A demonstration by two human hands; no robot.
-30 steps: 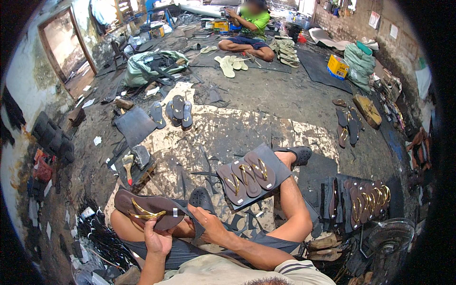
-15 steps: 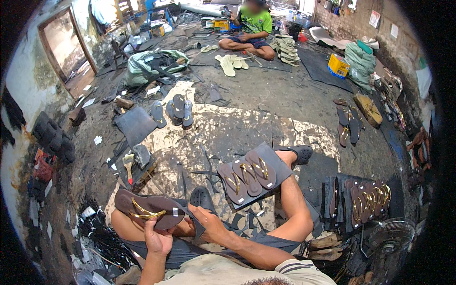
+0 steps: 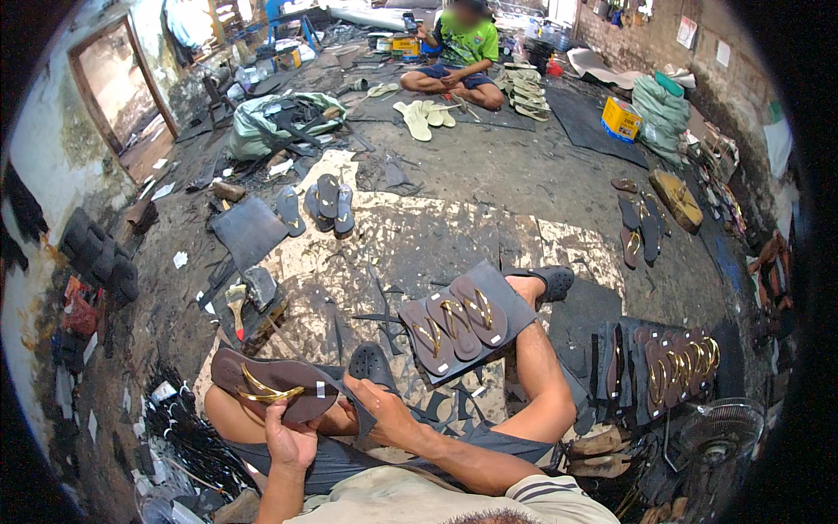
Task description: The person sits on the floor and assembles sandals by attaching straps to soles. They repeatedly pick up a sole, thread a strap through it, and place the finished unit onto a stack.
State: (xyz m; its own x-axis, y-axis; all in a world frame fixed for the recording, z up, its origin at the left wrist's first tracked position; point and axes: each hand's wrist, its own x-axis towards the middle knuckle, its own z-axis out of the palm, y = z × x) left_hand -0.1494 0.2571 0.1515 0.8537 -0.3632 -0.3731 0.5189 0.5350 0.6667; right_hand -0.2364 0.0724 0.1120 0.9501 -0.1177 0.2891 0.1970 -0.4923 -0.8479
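Observation:
A brown flip-flop point(image 3: 305, 409) with a gold strap and a small white label lies tilted above my left thigh. My left hand point(image 3: 291, 441) grips its near edge, thumb on top by the strap. At the heel end, my right hand point(image 3: 388, 419) is closed on a dark rubber strip point(image 3: 356, 409) along the sole's edge. Whether those fingers also hold a tool is hidden. Between my legs, a dark rubber sheet point(image 3: 515, 297) carries several brown flip-flops point(image 3: 452, 327) with gold straps.
A paintbrush point(image 3: 236, 306) lies by a dark block at left. Gold-strapped flip-flops point(image 3: 672, 375) stand in a row at right, near a fan point(image 3: 720, 437). Rubber scraps point(image 3: 441, 406) litter the floor. Ahead sits another person point(image 3: 463, 57) beside pale soles point(image 3: 423, 118).
My hands and the flip-flop have barely moved. The person ahead has shifted a hand slightly.

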